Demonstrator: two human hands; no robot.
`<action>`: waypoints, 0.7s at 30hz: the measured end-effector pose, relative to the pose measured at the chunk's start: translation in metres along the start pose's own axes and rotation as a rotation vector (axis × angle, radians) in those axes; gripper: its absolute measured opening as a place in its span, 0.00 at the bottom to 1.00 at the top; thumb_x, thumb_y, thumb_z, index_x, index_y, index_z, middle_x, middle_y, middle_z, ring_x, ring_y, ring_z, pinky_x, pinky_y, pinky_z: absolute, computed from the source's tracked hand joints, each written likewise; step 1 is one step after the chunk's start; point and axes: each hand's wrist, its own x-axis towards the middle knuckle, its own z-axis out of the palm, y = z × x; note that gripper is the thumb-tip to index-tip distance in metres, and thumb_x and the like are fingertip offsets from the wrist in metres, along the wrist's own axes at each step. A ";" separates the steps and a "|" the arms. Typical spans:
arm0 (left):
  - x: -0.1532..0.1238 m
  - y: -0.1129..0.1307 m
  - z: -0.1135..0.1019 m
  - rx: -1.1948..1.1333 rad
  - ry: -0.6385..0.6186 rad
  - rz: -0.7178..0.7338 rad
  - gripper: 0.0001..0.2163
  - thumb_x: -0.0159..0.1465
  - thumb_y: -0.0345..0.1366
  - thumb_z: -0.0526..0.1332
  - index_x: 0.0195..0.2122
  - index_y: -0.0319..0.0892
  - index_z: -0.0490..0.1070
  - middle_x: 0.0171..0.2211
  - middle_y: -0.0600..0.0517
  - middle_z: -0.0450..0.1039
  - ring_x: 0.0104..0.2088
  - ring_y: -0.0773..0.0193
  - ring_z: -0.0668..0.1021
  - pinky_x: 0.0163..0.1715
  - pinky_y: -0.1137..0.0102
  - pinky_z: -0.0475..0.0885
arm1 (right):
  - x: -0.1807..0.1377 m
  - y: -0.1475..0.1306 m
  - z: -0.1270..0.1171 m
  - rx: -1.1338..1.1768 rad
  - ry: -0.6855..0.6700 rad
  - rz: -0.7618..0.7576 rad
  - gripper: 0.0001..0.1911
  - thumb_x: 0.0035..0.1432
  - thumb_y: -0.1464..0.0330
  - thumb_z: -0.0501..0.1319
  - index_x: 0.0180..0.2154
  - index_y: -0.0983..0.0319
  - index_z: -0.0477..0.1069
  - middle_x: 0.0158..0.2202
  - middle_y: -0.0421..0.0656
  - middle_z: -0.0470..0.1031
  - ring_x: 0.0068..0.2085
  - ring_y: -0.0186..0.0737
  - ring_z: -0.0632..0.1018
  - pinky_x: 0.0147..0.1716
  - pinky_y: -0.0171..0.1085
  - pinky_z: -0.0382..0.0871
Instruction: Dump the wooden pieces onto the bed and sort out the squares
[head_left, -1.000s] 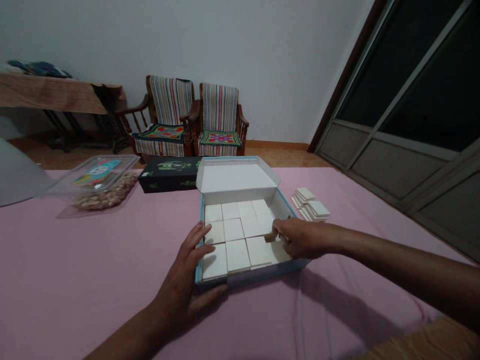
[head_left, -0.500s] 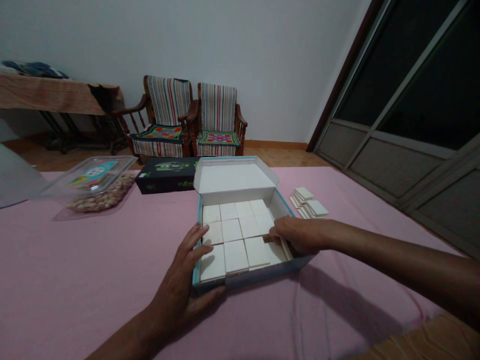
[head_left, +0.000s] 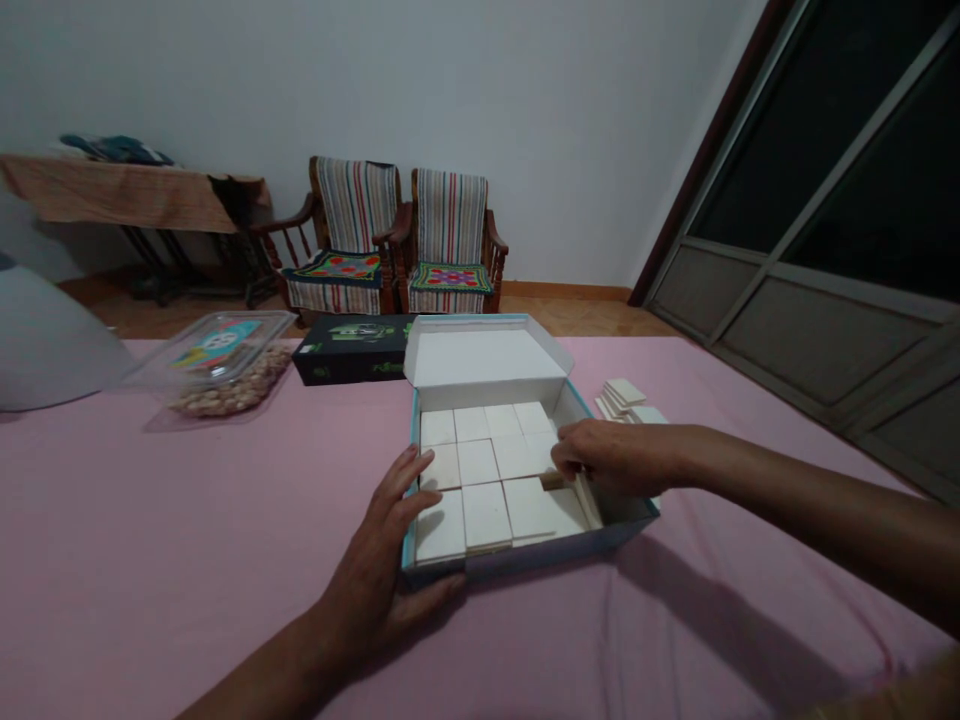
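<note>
An open cardboard box [head_left: 480, 357] with a white inside and a blue edge lies on the pink cloth, its lid tipped back. Rows of square white tiles [head_left: 486, 512] fill most of it. My left hand [head_left: 390, 530] grips the near left corner, fingers over the rim and on the tiles, thumb along the front wall. Inside the right part of the box is my right hand [head_left: 619, 458], its fingers curled down by the tiles; what they hold, if anything, is hidden. Just below them a tile [head_left: 589, 500] leans on edge beside a gap.
Loose white tiles [head_left: 624, 393] are stacked right of the box, partly behind my right arm. A black box [head_left: 352, 362] stands behind on the left, near a clear plastic container [head_left: 232, 375] of nuts or similar pieces. Two wooden chairs [head_left: 450, 230] stand by the wall.
The view has swung slightly left, so everything sits further right. My right hand has shifted a little and its fingers are more curled. My left hand keeps its place on the box.
</note>
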 end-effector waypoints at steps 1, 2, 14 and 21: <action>-0.001 0.000 0.000 -0.002 -0.004 -0.002 0.28 0.58 0.36 0.65 0.57 0.44 0.55 0.65 0.38 0.48 0.67 0.43 0.51 0.60 0.42 0.59 | 0.000 0.001 0.002 0.005 0.002 -0.020 0.17 0.43 0.85 0.56 0.35 0.63 0.70 0.36 0.43 0.70 0.37 0.37 0.71 0.35 0.32 0.58; -0.001 0.000 0.000 -0.003 -0.011 -0.003 0.28 0.58 0.36 0.65 0.57 0.44 0.55 0.65 0.38 0.48 0.67 0.43 0.51 0.60 0.42 0.58 | 0.000 0.001 0.003 0.009 0.001 -0.040 0.18 0.43 0.86 0.55 0.34 0.63 0.69 0.36 0.42 0.70 0.37 0.36 0.71 0.34 0.31 0.58; 0.000 0.000 -0.001 0.013 -0.014 -0.009 0.28 0.58 0.35 0.65 0.57 0.45 0.55 0.66 0.38 0.49 0.67 0.42 0.51 0.59 0.41 0.59 | -0.003 -0.001 0.006 -0.107 0.051 -0.073 0.14 0.52 0.84 0.53 0.36 0.64 0.70 0.37 0.45 0.71 0.35 0.38 0.72 0.32 0.34 0.56; 0.002 0.002 -0.001 0.010 0.004 -0.004 0.27 0.58 0.35 0.65 0.57 0.43 0.56 0.65 0.38 0.50 0.67 0.42 0.51 0.59 0.40 0.58 | -0.014 0.002 -0.031 -0.028 0.047 0.022 0.11 0.51 0.79 0.60 0.38 0.64 0.73 0.39 0.45 0.73 0.39 0.38 0.71 0.37 0.33 0.59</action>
